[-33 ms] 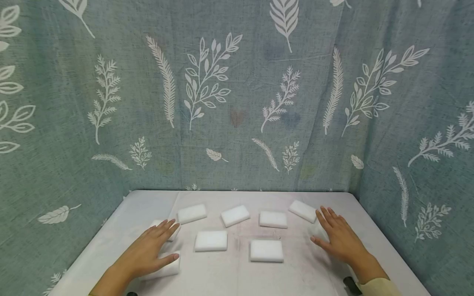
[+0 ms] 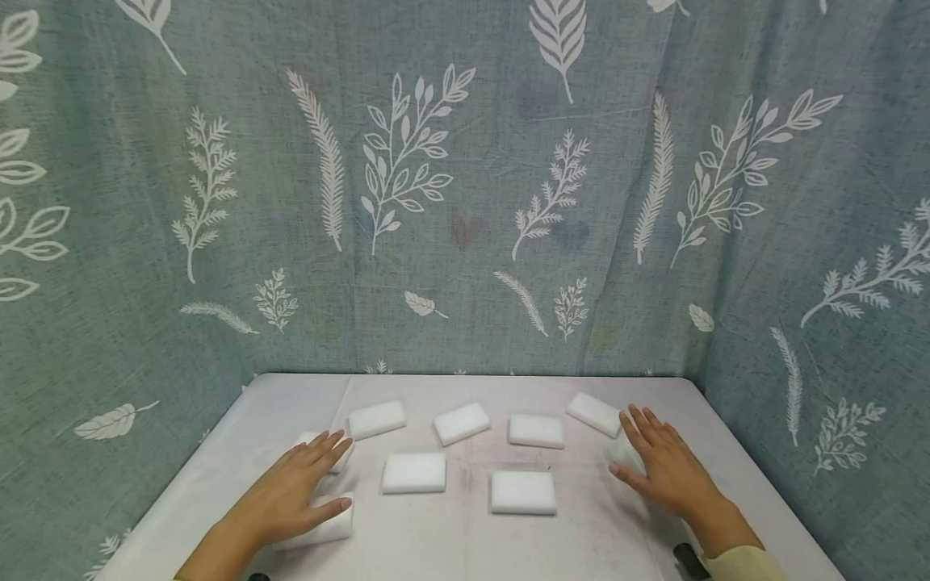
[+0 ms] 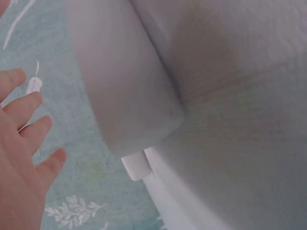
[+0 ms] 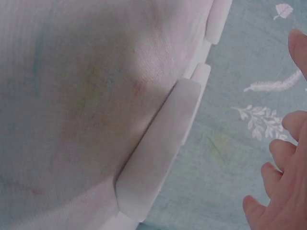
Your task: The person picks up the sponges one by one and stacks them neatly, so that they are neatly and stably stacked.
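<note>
In the head view the left hand (image 2: 286, 496) is held with fingers extended above two white blocks, one partly covered by its fingertips and a nearer one (image 2: 334, 526) under its thumb. On the other side, the right hand (image 2: 668, 468) spreads over a white block (image 2: 628, 456) that it mostly hides. Both wrist views show a gap between the fingers and the blocks: a large block (image 3: 129, 86) beside the left hand (image 3: 21, 143), another block (image 4: 158, 148) beside the right hand (image 4: 283, 177). Neither hand holds anything.
Between the hands lie a white block (image 2: 414, 473) and another (image 2: 523, 492). Farther back are several more, including one at left (image 2: 376, 420) and one at right (image 2: 593, 415). A leaf-patterned curtain (image 2: 465, 242) surrounds the white table (image 2: 465, 549).
</note>
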Available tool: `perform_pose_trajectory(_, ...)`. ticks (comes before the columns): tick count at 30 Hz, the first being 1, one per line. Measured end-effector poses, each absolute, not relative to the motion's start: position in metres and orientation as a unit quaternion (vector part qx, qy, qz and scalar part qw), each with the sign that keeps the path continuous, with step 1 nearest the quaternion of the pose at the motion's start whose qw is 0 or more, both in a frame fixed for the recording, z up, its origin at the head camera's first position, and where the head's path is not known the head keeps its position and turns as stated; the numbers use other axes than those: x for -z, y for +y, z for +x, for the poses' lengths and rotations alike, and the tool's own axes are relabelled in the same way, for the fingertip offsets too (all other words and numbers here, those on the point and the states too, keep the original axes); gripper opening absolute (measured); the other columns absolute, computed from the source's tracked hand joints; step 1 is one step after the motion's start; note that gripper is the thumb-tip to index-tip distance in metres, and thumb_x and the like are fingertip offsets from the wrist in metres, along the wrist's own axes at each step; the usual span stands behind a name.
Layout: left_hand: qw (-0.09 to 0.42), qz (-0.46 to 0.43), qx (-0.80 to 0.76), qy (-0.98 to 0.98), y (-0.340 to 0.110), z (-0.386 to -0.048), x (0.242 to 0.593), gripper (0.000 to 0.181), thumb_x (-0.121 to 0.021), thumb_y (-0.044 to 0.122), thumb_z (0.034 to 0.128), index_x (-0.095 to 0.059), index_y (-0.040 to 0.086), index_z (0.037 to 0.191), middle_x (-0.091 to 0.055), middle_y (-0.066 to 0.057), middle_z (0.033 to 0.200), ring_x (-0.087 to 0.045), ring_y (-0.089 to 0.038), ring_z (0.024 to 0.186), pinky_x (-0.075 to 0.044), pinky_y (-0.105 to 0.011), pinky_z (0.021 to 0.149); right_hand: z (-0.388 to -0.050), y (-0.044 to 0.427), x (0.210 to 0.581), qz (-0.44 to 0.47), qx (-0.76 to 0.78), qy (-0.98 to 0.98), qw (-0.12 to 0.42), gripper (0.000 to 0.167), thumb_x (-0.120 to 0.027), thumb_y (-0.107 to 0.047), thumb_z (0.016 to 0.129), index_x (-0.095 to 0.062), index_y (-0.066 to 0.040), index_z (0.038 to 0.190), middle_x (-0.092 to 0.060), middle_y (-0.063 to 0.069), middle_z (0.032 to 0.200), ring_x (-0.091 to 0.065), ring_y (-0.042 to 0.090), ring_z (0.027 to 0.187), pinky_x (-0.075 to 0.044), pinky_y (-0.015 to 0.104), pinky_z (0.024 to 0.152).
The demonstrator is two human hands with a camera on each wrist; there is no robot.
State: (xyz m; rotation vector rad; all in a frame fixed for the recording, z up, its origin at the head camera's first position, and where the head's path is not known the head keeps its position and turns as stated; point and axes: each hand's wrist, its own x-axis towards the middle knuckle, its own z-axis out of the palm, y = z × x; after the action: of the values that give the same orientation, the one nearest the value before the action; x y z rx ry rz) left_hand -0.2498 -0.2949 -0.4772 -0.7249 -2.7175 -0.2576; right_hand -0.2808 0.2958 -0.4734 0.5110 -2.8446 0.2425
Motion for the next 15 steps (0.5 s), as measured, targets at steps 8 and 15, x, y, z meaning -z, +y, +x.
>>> perform_pose_trajectory(8,0.154,-0.258,0.087,-0.95,-0.302,-0.251,0.481,0.079,-0.063,0.058,0.0868,-0.044,0.01,0.146,-0.041,-0.012,0.149,-0.038,-0.035,0.135,-0.031,-0.059,0.104,-0.281,0.295,0.479,0.179,-0.082,-0.973,0.118,0.088,-0.057,-0.059,0.091,-0.027,-0.005,0.153,-0.018,0.014,0.16,-0.012,0.035,0.145,-0.014,0.058,0.112)
perform_pose_trajectory(15,0.147,-0.25,0.098,-0.952,-0.308,-0.257,0.483,0.081,-0.064,0.059,0.0857,-0.045,0.009,0.146,-0.043,-0.014,0.147,-0.042,-0.037,0.132,-0.034,-0.058,0.103,-0.282,0.29,0.479,0.189,-0.099,-0.969,0.128,0.086,-0.054,-0.06,0.092,-0.027,-0.007,0.153,-0.02,0.013,0.159,-0.016,0.035,0.145,-0.016,0.056,0.112)
